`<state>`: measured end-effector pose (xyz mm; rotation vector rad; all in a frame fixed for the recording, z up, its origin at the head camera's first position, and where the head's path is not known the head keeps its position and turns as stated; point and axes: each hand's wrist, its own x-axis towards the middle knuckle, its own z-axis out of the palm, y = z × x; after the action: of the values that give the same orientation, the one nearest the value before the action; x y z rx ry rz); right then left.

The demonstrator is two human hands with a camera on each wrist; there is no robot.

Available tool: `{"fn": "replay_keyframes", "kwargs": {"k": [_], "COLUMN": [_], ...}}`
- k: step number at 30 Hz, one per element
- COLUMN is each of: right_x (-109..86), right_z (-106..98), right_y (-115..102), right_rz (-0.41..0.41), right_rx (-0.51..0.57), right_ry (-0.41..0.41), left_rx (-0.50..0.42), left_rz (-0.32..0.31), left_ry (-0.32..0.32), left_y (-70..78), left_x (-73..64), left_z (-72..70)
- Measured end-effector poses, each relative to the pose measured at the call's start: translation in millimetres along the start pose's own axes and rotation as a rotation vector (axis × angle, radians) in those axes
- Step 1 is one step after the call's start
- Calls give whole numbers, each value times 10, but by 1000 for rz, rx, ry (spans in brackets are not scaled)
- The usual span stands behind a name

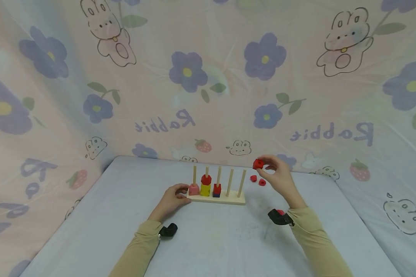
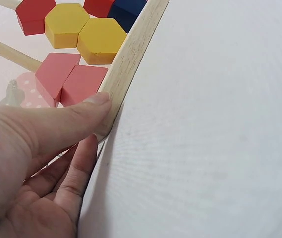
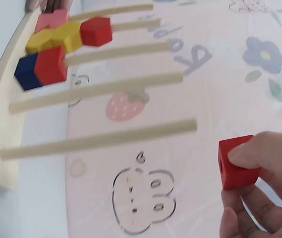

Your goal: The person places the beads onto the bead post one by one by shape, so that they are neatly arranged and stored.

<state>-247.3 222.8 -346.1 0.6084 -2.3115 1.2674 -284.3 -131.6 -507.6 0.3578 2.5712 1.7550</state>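
Observation:
In the head view my left hand (image 1: 171, 198) grips the left end of a wooden peg board (image 1: 235, 199). In the left wrist view its thumb (image 2: 98, 99) lies along the board's edge beside two pink blocks (image 2: 84, 87). Five upright pegs rise from the board. Yellow blocks (image 1: 205, 190) with a red one (image 1: 206, 179) on top fill the second peg; a red block (image 1: 217, 188) sits over a dark blue one (image 1: 216, 194) on the third. My right hand (image 1: 279, 173) pinches a red block (image 3: 237, 163) with a hole, raised right of the bare fifth peg (image 3: 101, 140).
Two loose red blocks (image 1: 253, 178) (image 1: 262, 182) lie on the white table (image 1: 208, 246), below the right hand in the head view. Another red piece (image 1: 280, 212) is partly hidden by the right wrist camera (image 1: 280, 218). A patterned cloth (image 1: 222, 107) hangs behind the table.

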Motion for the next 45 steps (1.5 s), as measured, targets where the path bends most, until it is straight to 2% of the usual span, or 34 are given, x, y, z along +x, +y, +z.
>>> {"fn": "replay_keyframes", "kwargs": {"k": [7, 14, 31, 35, 40, 45], "right_x": [121, 217, 252, 250, 264, 246], "right_z": [165, 460, 855, 910, 952, 916], "right_y": [-177, -12, -10, 4, -16, -237], "right_rz": [-38, -63, -72, -50, 20, 118], "right_rx": [67, 94, 107, 128, 182, 225], "right_ry": [-47, -92, -138, -146, -146, -146], "left_rx": [1, -5, -29, -38, -38, -18], "left_rz": [11, 19, -1, 3, 0, -3], "left_ry": [-9, -18, -29, -29, -27, -23], "left_y": [12, 21, 9, -13, -3, 24], "left_x": [16, 12, 21, 27, 15, -5], "left_z": [-15, -19, -22, -20, -25, -27]}}
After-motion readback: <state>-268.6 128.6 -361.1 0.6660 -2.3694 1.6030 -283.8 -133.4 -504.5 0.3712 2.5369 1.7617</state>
